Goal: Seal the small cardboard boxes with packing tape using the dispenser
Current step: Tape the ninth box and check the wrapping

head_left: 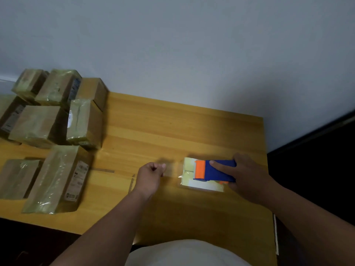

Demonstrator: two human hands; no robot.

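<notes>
A wooden table carries taped cardboard boxes at left and a small box near the right.

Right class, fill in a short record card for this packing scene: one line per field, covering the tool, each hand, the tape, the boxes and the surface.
tool: blue and orange tape dispenser, over the table's right part
right hand: right hand grips the dispenser, index finger laid along its top
left hand: left hand pinches the pulled-out end of the clear tape
tape: stretched between left hand and dispenser, blurred
boxes: taped cardboard boxes grouped at the left, some stacked
surface: wooden table against a pale wall
</notes>
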